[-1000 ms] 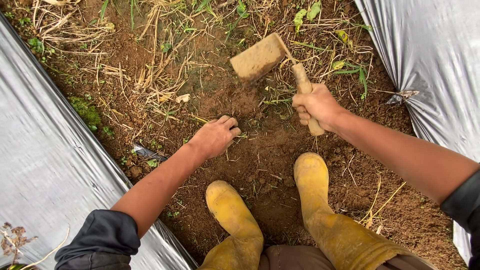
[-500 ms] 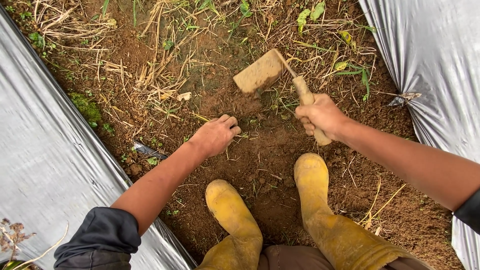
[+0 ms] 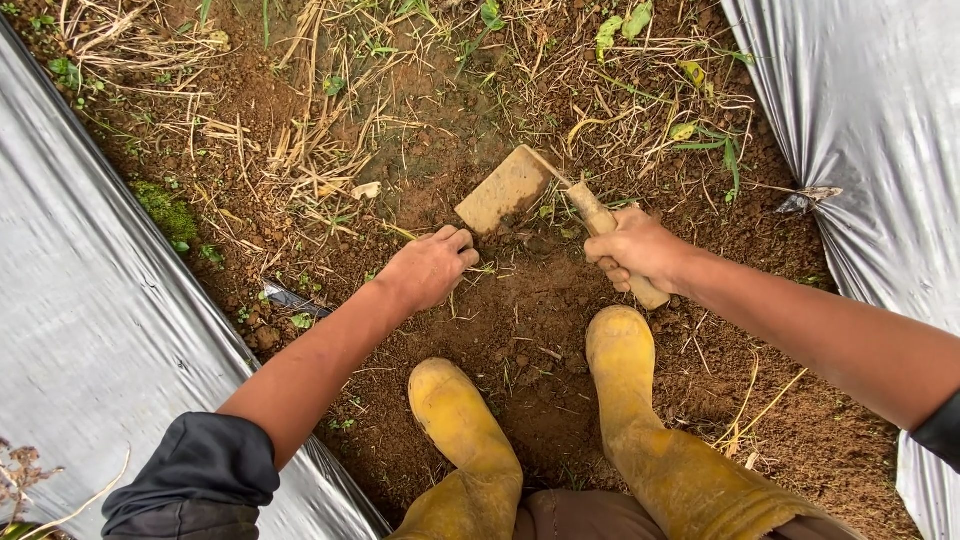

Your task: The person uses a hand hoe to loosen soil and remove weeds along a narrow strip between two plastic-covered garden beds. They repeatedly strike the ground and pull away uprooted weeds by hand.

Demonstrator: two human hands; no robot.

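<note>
Right hand (image 3: 636, 250) clenched round the wooden handle (image 3: 612, 240) of a short hoe; grip sits mid-handle, butt end poking out near the right boot (image 3: 622, 350). Change: a second ago the blade (image 3: 504, 188) was raised, up at the far side of the scene; half a second ago it was lower; now it is down on the soil (image 3: 520, 320), its near edge touching or biting the ground just beyond the left hand. The handle has swung flatter and the right hand has dropped nearer the boots. Reads as the down-stroke of a chop landing, so the soil at that spot is likely being cut or loosened; how deep the edge goes I cannot tell.

Left hand (image 3: 428, 268) has barely moved over the second: knuckles up, fingers curled into the dirt, pressed on the ground just left of and near to the blade. Whether it pinches a weed or only rests there I cannot tell; nothing shows between the fingers. Blade and fingertips are very close, almost touching.

Around: dry straw and green weeds (image 3: 320, 150) on the far side, silver plastic sheet (image 3: 90, 300) on the left and another sheet on the right, left boot (image 3: 455, 420) near, both boots yellow and muddy, planted in the same places as before. Dark sleeve (image 3: 195, 475) pushed up on the left arm.
</note>
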